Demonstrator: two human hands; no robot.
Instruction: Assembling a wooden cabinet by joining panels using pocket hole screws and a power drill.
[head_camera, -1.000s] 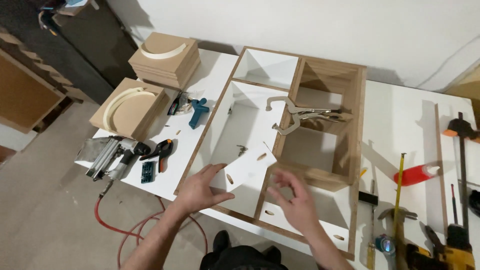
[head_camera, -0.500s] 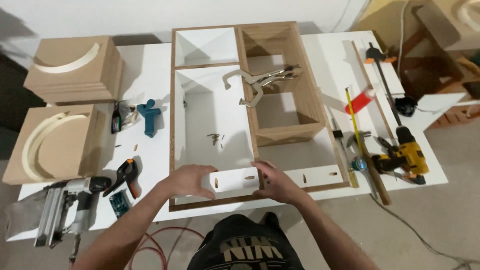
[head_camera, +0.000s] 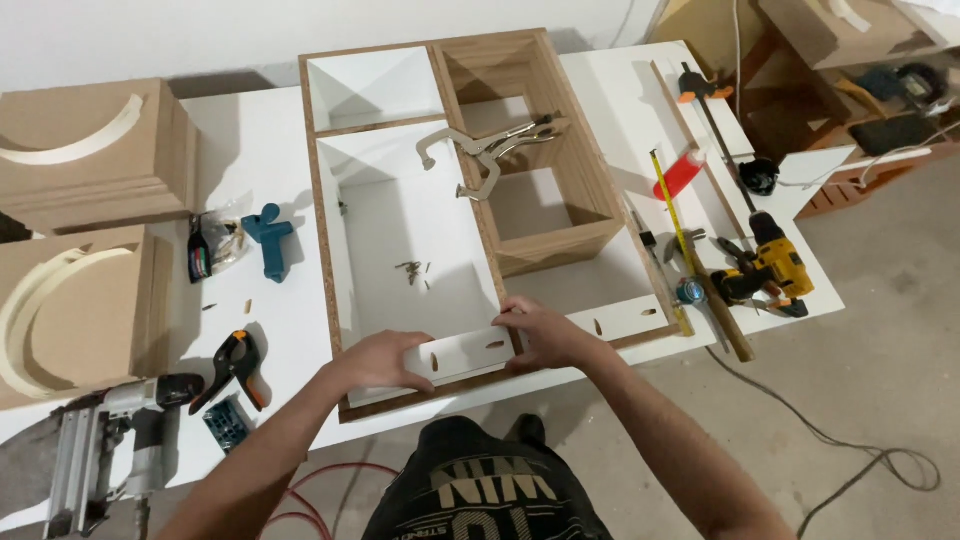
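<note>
I am looking down at a white workbench (head_camera: 250, 140) with a cabinet frame (head_camera: 470, 200) lying flat on it. My left hand (head_camera: 375, 362) and my right hand (head_camera: 540, 335) are both gripping a short white panel (head_camera: 462, 355) with slotted holes, one hand at each end, fingers wrapped over its edges. The panel is sitting along the near edge of the frame, at the front of the large white compartment. A few loose screws (head_camera: 412, 270) are lying inside that compartment, well apart from my hands. A locking clamp (head_camera: 480, 155) is biting onto the divider between the white side and the wooden side. To my right, a yellow drill (head_camera: 770, 270), a tape measure (head_camera: 672, 215) and a red tube (head_camera: 680, 172) are lying on the bench. To my left, an orange spring clamp (head_camera: 232, 365) and a nail gun (head_camera: 100, 445) are resting near the bench edge, just beside two stacks of curved wooden pieces (head_camera: 80, 220).
</note>
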